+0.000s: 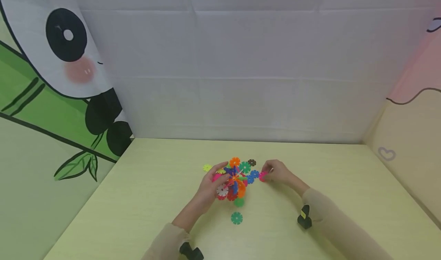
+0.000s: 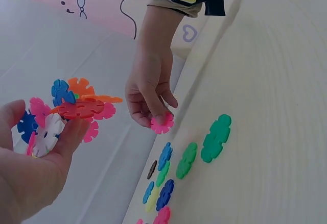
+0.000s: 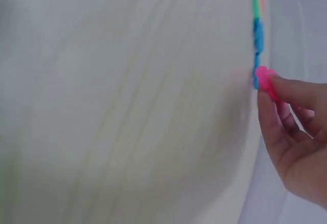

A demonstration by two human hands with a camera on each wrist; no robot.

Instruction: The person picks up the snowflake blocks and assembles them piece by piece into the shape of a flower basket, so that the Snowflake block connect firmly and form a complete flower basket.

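Note:
My left hand [image 1: 206,189] holds up a cluster of interlocking snowflake discs [image 1: 241,189] in orange, red, white, blue and pink. In the left wrist view the thumb and fingers curl round the cluster [image 2: 80,109] from below and behind. To its right, my right hand [image 1: 278,172] pinches a single pink snowflake disc [image 1: 262,176] between thumb and fingertips. The right wrist view shows that pink disc [image 3: 263,79] gripped at its edge, apart from the cluster. Beside it lie blue discs [image 1: 254,174] on the table.
Loose discs lie on the pale table [image 1: 138,214]: a green one [image 1: 236,218] nearest me, a light green one [image 1: 239,202], a brown one [image 1: 252,162] and a yellow one [image 1: 207,167]. A white sheet [image 1: 241,99] stands behind the table, with cartoon-printed panels at both sides.

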